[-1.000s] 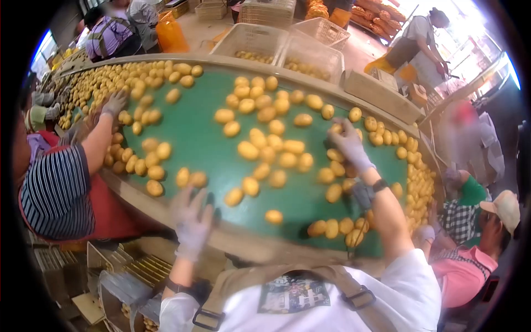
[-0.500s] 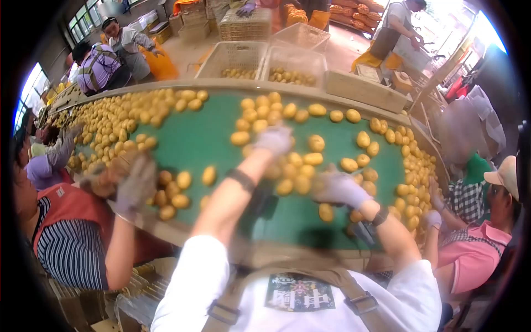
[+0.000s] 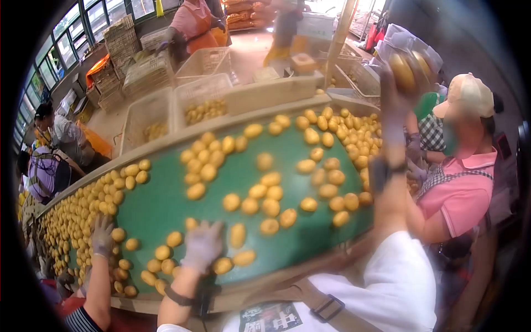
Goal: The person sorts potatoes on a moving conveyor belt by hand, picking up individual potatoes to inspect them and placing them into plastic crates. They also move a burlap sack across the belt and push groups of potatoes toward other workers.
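Note:
My gloved left hand (image 3: 203, 247) rests low over the green belt (image 3: 155, 205), fingers stretched forward and apart. One potato (image 3: 191, 223) lies just past its fingertips, and another potato (image 3: 238, 235) is close on its right. High at the right, my gloved right hand (image 3: 390, 102) is lifted off the belt, blurred by motion. It grips at least two yellow potatoes (image 3: 402, 72), seen at its upper end; the fingers around them are partly hidden. Loose potatoes (image 3: 271, 207) are scattered over the middle of the belt between my hands.
Potatoes are heaped at the belt's left (image 3: 72, 232) and right ends. Beyond the wooden edge stand crates (image 3: 146, 119) with potatoes inside. A co-worker's gloved hand (image 3: 102, 237) reaches in at left. At right, a person in a pink shirt (image 3: 464, 188) stands close to my right arm.
My view has swung right. My right hand has risen from the belt to the upper right with potatoes in it. My left hand has come back toward the belt's near edge.

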The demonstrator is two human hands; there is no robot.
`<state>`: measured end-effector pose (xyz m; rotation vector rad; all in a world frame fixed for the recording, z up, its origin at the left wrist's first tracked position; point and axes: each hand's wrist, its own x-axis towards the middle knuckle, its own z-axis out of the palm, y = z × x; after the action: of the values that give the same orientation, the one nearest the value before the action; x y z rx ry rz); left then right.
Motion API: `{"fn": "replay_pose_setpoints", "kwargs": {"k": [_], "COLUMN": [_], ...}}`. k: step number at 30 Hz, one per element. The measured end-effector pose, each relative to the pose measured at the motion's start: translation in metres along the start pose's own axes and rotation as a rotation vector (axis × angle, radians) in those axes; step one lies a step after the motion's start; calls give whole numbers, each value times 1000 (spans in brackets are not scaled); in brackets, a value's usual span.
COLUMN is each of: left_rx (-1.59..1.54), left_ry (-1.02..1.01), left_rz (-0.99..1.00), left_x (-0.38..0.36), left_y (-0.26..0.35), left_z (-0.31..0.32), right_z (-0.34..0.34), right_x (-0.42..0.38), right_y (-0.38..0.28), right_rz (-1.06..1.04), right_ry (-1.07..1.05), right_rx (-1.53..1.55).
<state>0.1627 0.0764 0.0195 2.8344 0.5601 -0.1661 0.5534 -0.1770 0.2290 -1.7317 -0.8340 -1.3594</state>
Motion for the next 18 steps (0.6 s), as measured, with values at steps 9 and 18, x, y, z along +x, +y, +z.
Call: {"fn": "replay_pose_setpoints", "kwargs": {"k": [9, 18], "left_rx": [-14, -81], "left_ry": [44, 402], "left_rz": [-305, -464], "left_x": [-104, -161], "left_y": [-58, -59], "left_z": [16, -17], "right_z": [77, 95], "right_x": [-176, -223], "right_y": [97, -115], "right_rz": [2, -197], "right_ry": [-1244, -1444], "right_rx": [-37, 418]}}
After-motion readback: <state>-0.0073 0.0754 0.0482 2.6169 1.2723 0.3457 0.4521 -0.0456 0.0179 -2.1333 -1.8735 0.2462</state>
